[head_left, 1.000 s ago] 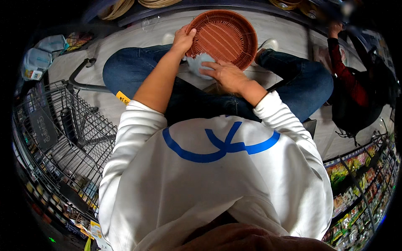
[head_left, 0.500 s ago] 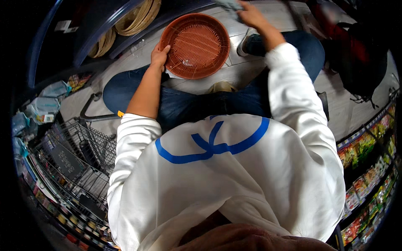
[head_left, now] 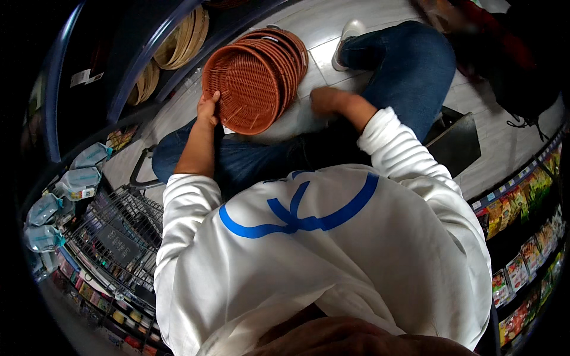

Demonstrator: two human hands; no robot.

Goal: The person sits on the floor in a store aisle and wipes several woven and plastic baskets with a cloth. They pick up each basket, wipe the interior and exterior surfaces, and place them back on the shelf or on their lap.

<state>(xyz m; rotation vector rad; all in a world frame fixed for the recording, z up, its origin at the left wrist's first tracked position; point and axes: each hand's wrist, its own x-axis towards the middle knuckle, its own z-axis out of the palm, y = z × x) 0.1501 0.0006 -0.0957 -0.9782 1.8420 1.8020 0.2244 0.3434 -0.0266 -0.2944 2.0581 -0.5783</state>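
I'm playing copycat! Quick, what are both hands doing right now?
Left hand: holding the front round woven basket by its rim.
Right hand: blurred, cannot tell if open or closed.

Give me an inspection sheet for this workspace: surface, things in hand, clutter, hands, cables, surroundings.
Surface: grey tiled floor.
Things in hand: stack of round reddish-brown woven baskets, nested and tilted.
Clutter: black wire-mesh shopping cart at left.
Hands: left hand grips the front basket's rim; right hand, right of the stack, is blurred, its grip unclear.
Cables: nothing seen.
Surroundings: round tan woven trays on a dark shelf, upper left; colourful flat packets racked at right.
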